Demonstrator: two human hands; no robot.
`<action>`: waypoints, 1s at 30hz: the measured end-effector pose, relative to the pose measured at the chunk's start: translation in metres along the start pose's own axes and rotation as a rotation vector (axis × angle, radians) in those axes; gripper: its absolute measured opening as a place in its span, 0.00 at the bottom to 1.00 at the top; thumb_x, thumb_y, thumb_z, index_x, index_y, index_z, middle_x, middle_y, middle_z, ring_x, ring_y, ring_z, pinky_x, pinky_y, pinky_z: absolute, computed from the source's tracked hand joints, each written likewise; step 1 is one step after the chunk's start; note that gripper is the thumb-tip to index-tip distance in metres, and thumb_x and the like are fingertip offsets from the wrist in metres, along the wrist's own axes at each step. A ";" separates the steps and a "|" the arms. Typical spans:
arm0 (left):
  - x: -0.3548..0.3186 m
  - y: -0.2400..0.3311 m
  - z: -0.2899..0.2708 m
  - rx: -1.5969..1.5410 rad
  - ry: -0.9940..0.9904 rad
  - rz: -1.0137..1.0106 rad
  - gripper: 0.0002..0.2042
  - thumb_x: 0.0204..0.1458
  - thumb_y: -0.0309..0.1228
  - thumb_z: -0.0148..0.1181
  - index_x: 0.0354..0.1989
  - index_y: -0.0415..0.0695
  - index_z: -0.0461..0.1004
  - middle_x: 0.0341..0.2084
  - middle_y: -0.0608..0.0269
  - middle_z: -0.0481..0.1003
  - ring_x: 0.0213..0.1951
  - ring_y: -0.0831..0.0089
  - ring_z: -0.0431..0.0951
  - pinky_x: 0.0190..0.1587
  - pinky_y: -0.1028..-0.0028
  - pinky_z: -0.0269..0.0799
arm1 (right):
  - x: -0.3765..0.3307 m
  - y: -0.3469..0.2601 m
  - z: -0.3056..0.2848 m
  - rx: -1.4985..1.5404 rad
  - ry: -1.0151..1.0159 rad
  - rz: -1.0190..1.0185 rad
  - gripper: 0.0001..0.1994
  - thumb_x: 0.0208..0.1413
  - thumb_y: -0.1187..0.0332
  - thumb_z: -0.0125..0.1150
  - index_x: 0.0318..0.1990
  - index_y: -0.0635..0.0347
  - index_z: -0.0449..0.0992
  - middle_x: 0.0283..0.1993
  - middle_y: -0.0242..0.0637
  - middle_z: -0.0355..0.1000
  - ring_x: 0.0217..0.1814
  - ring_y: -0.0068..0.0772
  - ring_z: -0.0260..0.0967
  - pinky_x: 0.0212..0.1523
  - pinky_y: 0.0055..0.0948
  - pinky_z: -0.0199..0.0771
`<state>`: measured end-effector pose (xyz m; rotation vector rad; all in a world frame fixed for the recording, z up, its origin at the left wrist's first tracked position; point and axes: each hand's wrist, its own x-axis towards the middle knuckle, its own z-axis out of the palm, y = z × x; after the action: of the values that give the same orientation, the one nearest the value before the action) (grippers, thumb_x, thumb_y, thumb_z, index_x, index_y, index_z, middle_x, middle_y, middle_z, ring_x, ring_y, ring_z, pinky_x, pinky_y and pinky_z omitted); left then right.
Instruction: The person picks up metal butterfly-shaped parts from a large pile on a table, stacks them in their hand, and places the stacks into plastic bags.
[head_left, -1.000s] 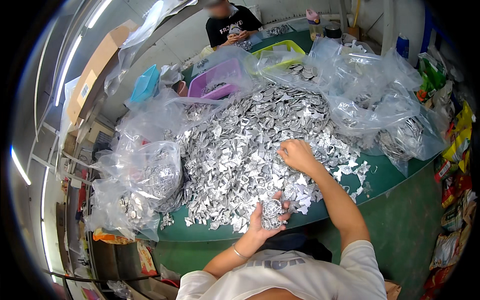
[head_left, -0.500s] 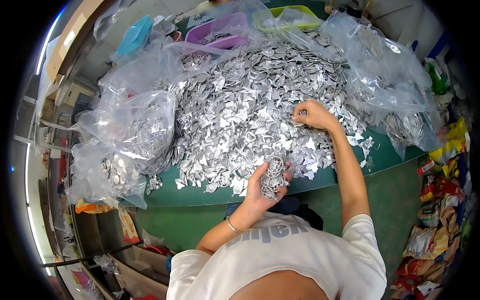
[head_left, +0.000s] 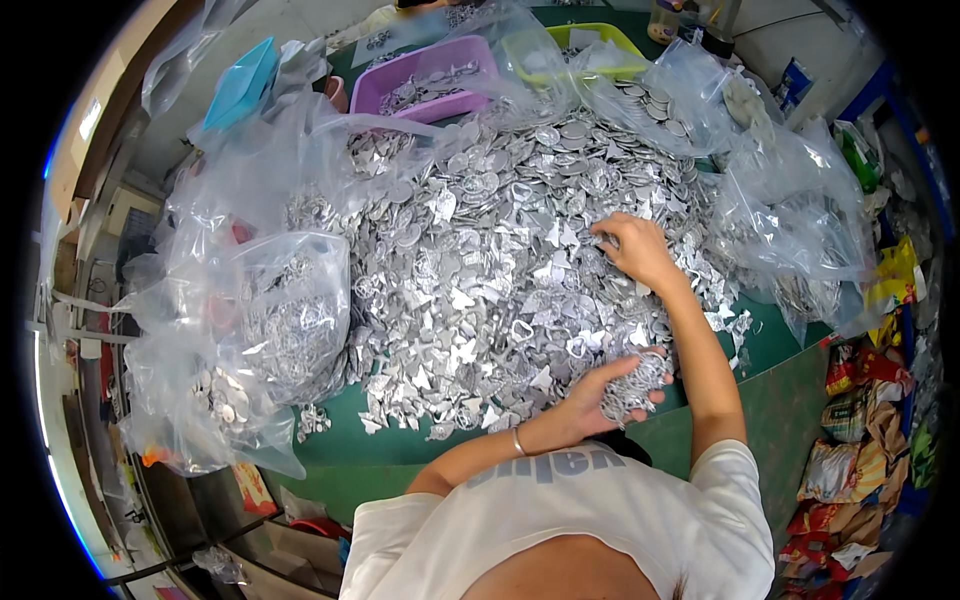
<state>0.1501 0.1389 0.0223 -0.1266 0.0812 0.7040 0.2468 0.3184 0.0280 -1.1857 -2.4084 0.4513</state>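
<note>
A broad heap of small silver-coloured metal pieces (head_left: 470, 290), many flat and some shaped like butterflies, hearts or discs, covers the green table. My left hand (head_left: 585, 400) is palm up at the table's near edge, its fingers curled round a bunch of openwork metal pieces (head_left: 637, 388). Farther off, over the right part of the heap, is my right hand (head_left: 640, 250). Its thumb and fingertips are drawn together close above the pieces; whatever lies between them is too small to make out.
Clear plastic bags of metal pieces flank the heap, one at left (head_left: 295, 310) and one at right (head_left: 800, 220). Behind it are a purple tray (head_left: 425, 75) and a yellow-green tray (head_left: 620, 45). A blue tray (head_left: 240, 85) leans at far left. Colourful packets (head_left: 840, 470) line the right side.
My left hand has moved right with its bunch of openwork pieces, and is now nearer my right forearm. The right hand stays over the heap, its fingers slightly shifted. The view has tilted a little.
</note>
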 end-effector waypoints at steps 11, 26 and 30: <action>0.003 0.009 -0.029 0.312 0.010 -0.386 0.21 0.48 0.39 0.56 0.49 0.42 0.64 0.35 0.54 0.70 0.30 0.70 0.73 0.20 0.77 0.70 | 0.004 -0.003 -0.019 0.061 0.210 0.036 0.05 0.44 0.71 0.59 0.29 0.59 0.71 0.28 0.37 0.70 0.30 0.41 0.68 0.29 0.33 0.66; 0.002 0.008 -0.033 0.612 -0.115 -0.399 0.22 0.46 0.38 0.60 0.46 0.39 0.68 0.35 0.59 0.73 0.38 0.73 0.73 0.42 0.76 0.68 | 0.047 0.003 -0.002 0.041 0.342 0.172 0.10 0.48 0.66 0.56 0.31 0.65 0.74 0.32 0.43 0.72 0.31 0.46 0.69 0.33 0.35 0.67; 0.004 0.009 -0.036 0.665 -0.159 -0.354 0.21 0.46 0.41 0.60 0.45 0.40 0.70 0.37 0.59 0.71 0.41 0.73 0.70 0.45 0.75 0.63 | 0.036 0.000 -0.045 0.135 -0.264 0.336 0.09 0.47 0.67 0.55 0.32 0.62 0.75 0.31 0.44 0.72 0.32 0.41 0.70 0.35 0.31 0.66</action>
<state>0.1461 0.1436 -0.0145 0.5406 0.1329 0.3044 0.2498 0.3521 0.0744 -1.5583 -2.3448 0.9101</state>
